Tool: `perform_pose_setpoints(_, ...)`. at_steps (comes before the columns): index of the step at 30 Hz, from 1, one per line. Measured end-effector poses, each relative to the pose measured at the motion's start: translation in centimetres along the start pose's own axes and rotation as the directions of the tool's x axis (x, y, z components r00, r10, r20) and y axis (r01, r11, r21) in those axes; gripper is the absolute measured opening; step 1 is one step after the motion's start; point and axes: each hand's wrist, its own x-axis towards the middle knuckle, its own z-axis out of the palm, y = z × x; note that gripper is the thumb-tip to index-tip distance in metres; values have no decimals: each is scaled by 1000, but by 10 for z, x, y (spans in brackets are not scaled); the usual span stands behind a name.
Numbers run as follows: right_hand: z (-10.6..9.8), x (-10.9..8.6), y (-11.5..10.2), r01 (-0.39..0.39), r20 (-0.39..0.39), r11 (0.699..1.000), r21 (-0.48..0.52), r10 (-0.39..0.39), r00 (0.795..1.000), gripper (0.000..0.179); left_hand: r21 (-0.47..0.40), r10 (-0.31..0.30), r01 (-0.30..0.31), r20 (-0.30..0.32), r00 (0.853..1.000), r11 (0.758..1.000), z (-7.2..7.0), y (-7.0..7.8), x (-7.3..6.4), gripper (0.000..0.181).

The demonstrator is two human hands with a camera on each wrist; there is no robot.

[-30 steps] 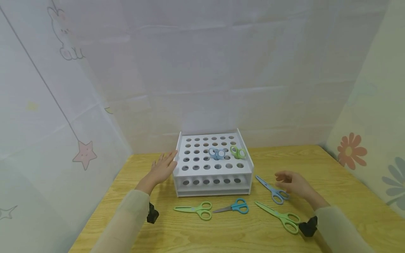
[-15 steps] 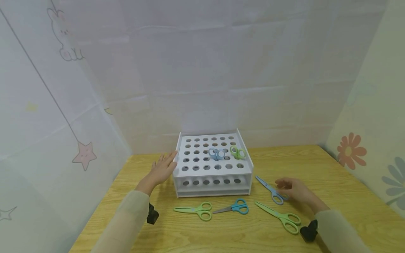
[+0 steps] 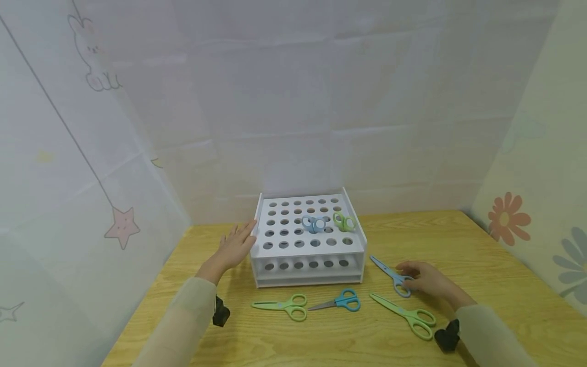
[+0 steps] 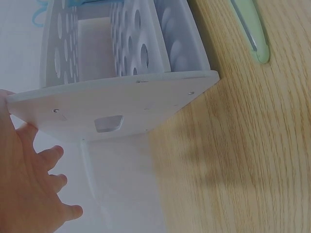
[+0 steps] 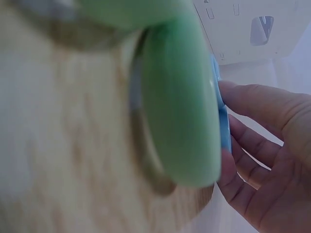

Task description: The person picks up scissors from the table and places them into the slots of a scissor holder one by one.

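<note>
My left hand [image 3: 236, 244] rests against the left side of a white rack [image 3: 316, 248] with rows of round holes; its fingers are spread in the left wrist view. Right of the rack, my right hand [image 3: 426, 278] has its thumb and fingertips around the handles of light blue scissors [image 3: 387, 270], which lie on the table. The far handle loop is partly hidden by the fingers. In the right wrist view, a blurred green handle [image 5: 182, 107] covers part of the blue scissors [image 5: 224, 126] and of the fingertips.
Green scissors [image 3: 282, 305], bright blue scissors [image 3: 341, 300] and larger green scissors [image 3: 408, 316] lie along the front of the wooden table [image 3: 321, 341]. Pale blue scissors [image 3: 314, 224] and green scissors [image 3: 344, 222] stand handles-up in the rack. A curtain [image 3: 275, 102] hangs behind.
My right hand has come down and slightly left onto the handles of the light blue scissors, its fingers closing around them. The left hand and the rack have stayed in place.
</note>
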Motion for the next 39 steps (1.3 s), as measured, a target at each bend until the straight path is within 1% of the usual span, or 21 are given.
perform_pose_setpoints(5,0,0,-3,8,8,1000,-9,-8,1000,43,1,-4,4,-3,1000,1000,2,-1,0,52)
perform_pose_setpoints(12,0,1,-3,-30,18,999,-19,31,999,43,3,-9,9,-2,1000,1000,1,1,1,52)
perform_pose_setpoints(18,-2,2,-2,-63,8,997,-31,64,998,43,4,-7,7,0,1000,1000,-1,2,1,52)
perform_pose_setpoints(20,-3,3,-1,-66,10,998,-11,66,998,43,3,-6,6,0,1000,1000,-1,2,1,52)
perform_pose_setpoints(23,-3,4,0,-69,22,996,47,68,997,41,3,-10,10,0,1000,1000,-1,2,1,52)
perform_pose_setpoints(26,-3,5,2,-67,40,991,118,62,997,39,1,-11,11,2,1000,1000,0,1,2,52)
perform_pose_setpoints(29,-4,4,3,-62,55,985,163,54,997,38,3,-12,12,0,1000,1000,0,1,2,52)
perform_pose_setpoints(35,-6,2,3,-101,76,972,213,87,993,44,5,-6,6,-5,1000,1000,0,0,2,52)
perform_pose_setpoints(39,-8,1,3,-125,57,965,230,115,992,48,2,-5,5,-7,1000,1000,0,-1,2,52)
